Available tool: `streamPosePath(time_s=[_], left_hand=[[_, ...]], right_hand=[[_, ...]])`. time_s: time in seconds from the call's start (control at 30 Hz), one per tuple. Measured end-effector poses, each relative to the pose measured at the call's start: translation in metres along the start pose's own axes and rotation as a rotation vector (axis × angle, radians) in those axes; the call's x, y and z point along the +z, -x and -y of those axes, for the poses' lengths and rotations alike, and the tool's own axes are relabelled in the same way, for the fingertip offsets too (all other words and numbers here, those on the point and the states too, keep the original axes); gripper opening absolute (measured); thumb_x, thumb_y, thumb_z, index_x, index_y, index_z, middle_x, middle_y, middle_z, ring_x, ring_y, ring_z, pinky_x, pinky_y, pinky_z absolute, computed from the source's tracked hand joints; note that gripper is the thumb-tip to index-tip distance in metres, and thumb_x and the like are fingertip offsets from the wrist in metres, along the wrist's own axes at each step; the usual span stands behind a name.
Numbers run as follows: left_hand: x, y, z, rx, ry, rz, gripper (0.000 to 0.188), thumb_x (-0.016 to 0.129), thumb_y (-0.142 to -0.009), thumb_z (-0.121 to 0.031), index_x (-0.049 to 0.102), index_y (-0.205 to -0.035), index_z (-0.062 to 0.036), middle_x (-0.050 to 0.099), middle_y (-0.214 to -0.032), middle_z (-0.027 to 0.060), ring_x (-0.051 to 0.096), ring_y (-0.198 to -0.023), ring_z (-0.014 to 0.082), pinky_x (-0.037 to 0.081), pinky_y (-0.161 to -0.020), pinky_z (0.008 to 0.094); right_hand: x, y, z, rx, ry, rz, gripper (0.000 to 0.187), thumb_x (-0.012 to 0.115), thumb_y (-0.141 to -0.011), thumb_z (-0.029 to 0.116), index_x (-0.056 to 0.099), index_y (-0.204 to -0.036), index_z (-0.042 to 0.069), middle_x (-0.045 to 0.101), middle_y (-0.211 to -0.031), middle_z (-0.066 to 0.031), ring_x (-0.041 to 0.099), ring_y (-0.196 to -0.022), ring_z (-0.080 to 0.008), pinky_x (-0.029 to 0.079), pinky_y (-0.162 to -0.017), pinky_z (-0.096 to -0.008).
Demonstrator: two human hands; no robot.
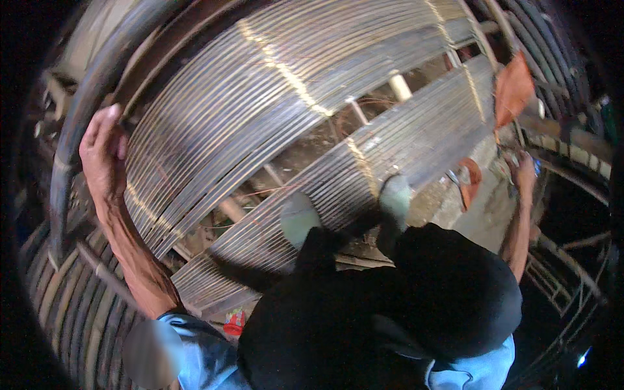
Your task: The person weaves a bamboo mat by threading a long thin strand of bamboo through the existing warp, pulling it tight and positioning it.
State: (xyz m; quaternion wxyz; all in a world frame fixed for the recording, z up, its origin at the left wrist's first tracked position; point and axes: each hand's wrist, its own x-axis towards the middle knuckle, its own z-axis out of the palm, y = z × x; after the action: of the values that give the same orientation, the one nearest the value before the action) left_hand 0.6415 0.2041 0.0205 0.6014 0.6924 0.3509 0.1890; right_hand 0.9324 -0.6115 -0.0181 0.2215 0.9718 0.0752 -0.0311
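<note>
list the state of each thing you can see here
left hand, fingers half bent, nothing seen in it
right hand, grip unclear
upper slats, bound side by side
lower slats, bound, underfoot
pale bindings, running across the slats
left foot, covered, on the lower slats

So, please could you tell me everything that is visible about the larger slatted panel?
The large slatted panel is made of many thin, dark greyish strips side by side, bamboo or wood by their look. They run from lower left to upper right; pale yellowish bands cross them near the middle, right and lower left. The top leaves the picture. A narrower slatted panel lies on the near side, across a gap. The left hand is by the large one's left end; contact is unclear.
</note>
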Motion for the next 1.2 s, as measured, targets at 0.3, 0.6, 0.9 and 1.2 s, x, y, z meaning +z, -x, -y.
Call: streamPosePath(time_s=[0.3, 0.6, 0.9, 1.2], left_hand=[[0.268, 0.078, -0.082, 0.866, -0.415, 0.297, 0.014, 0.075, -0.084, -0.019, 0.073, -0.085, -0.0056, 0.043, -0.053, -0.0094, 0.036, -0.048, 0.0044, 0.029, -0.046, 0.024], [0.16, 0.032, -0.037, -0.007, 0.116, 0.91, 0.024, 0.072, -0.086, -0.025, 0.07, -0.084, -0.0012, 0.064, -0.07, 0.0037, 0.038, -0.046, 0.0033, 0.025, -0.041, 0.0209], [0.058, -0.015, 0.044, -0.166, 0.641, 0.781, 0.017, 0.064, -0.096, -0.014, 0.061, -0.099, 0.0029, 0.043, -0.069, 0.0011, 0.032, -0.048, 0.0051, 0.031, -0.041, 0.0187], [0.025, -0.033, 0.058, -0.329, 0.848, 0.239, 0.017, 0.051, -0.101, -0.008, 0.056, -0.092, 0.006, 0.057, -0.114, 0.0212, 0.042, -0.107, 0.022, 0.043, -0.049, 0.0187]], right_hand=[[-0.242, 0.05, 0.316, -0.779, -1.778, 0.611, 0.069, 0.075, -0.088, 0.018, 0.041, -0.146, 0.005, 0.063, -0.111, -0.0077, 0.059, -0.097, -0.0144, 0.048, -0.086, -0.0312], [-0.181, 0.036, 0.209, -0.216, -2.005, 0.605, 0.028, 0.058, -0.101, 0.028, 0.066, -0.095, 0.001, 0.033, -0.063, 0.0089, 0.026, -0.051, -0.0022, 0.022, -0.046, -0.0214], [-0.091, 0.058, 0.065, 0.264, -1.105, 0.293, 0.032, 0.069, -0.093, 0.039, 0.076, -0.093, 0.008, 0.052, -0.069, 0.0077, 0.04, -0.059, -0.0058, 0.033, -0.054, -0.0268], [0.011, 0.125, -0.086, 0.366, -0.891, 0.407, 0.027, 0.073, -0.088, 0.037, 0.074, -0.084, 0.011, 0.052, -0.067, 0.0071, 0.047, -0.059, -0.0074, 0.036, -0.053, -0.0246]])
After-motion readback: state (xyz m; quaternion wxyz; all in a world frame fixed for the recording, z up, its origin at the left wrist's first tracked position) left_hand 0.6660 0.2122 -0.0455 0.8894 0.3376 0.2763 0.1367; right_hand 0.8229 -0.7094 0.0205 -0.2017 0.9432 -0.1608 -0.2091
